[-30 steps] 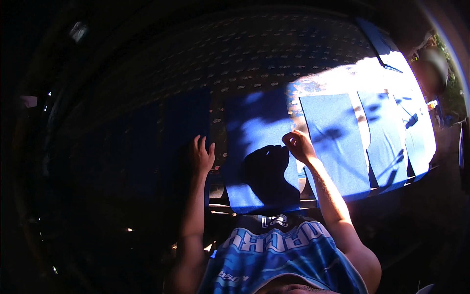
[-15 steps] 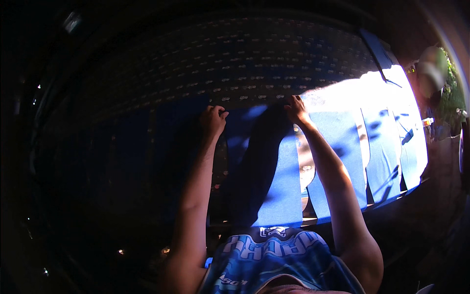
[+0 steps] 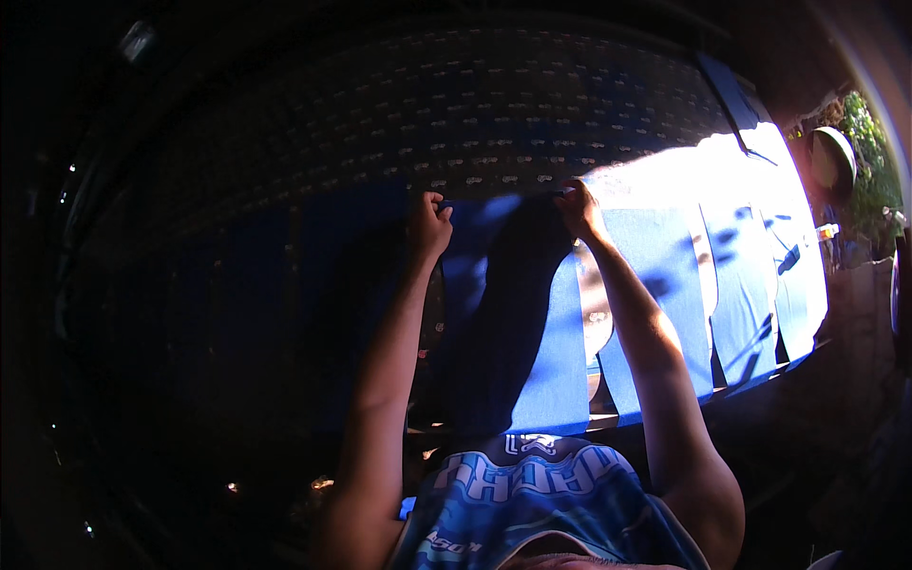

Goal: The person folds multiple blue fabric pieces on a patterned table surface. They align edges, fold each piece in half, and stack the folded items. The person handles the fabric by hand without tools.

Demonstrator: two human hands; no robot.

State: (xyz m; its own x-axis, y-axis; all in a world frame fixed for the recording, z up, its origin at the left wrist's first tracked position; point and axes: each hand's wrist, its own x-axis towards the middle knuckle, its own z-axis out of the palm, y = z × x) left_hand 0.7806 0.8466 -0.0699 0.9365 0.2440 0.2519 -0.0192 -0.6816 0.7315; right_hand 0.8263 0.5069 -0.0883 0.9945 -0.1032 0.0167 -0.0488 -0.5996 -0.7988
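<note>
Our fingers on both hands are curled tight and pinch the top edge of a blue fabric panel (image 3: 532, 342): the left hand (image 3: 429, 226) grips the panel's upper left corner, and the right hand (image 3: 577, 207) grips its upper right corner. We see no gap between fingers and cloth on either side (the fingertips themselves are too dark to separate one from another). The panel hangs straight down from the two hands, spread flat between them, with its lower edge just above our chest. Its left portion lies in deep shadow, and its right portion is lit bright blue. We hold the panel in front of a large dark patterned sheet (image 3: 427, 123) that fills the upper part of the view and carries rows of small pale marks. To the right of the panel, further blue panels (image 3: 665, 294) lie side by side in strong sunlight, near the held one, with narrow pale gaps between them and branch-like shadows across them. Both forearms rise from the lower edge toward the panel's top, the left forearm in shadow and the right one half lit. We wear a blue patterned shirt (image 3: 532, 494), visible at the bottom. Green foliage (image 3: 869, 152) shows at the far right rim.
</note>
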